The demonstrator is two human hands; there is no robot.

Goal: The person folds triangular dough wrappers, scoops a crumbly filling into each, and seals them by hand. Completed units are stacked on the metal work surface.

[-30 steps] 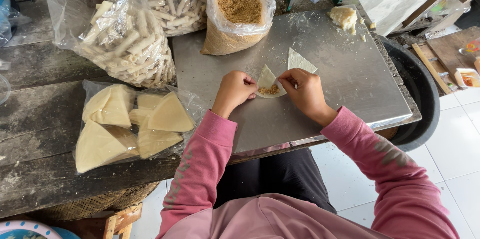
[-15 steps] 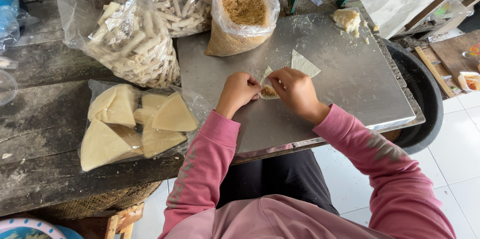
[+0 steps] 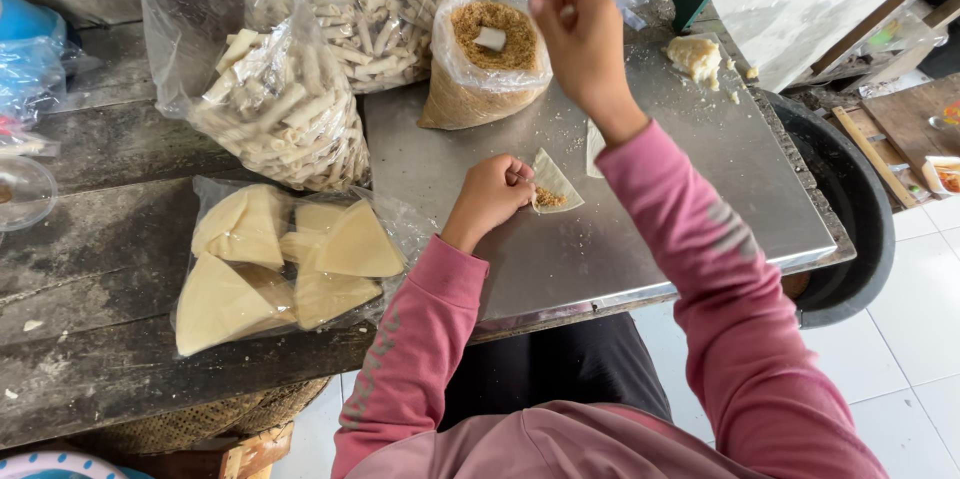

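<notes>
So the person's left hand (image 3: 492,194) is pinching the near-left edge of a triangular pastry wrapper (image 3: 556,184) lying on the metal tray (image 3: 700,189), fingers closed on it, with a little brown filling sitting on the wrapper. The right hand (image 3: 582,34) is raised over the far side, just beside the open bag of brown crumb filling (image 3: 485,54), fingertips pinched together on something small and pale, can't tell what. A white scoop (image 3: 490,38) rests in the crumbs. Far left is a bag of rolled sticks (image 3: 285,114), near left a bag of folded triangles (image 3: 285,264), far right a lump of dough (image 3: 694,56). Looks like filling is the step in hand; doing it well probably means keeping that wrapper pinned flat and the filling off the edges so it seals
</notes>
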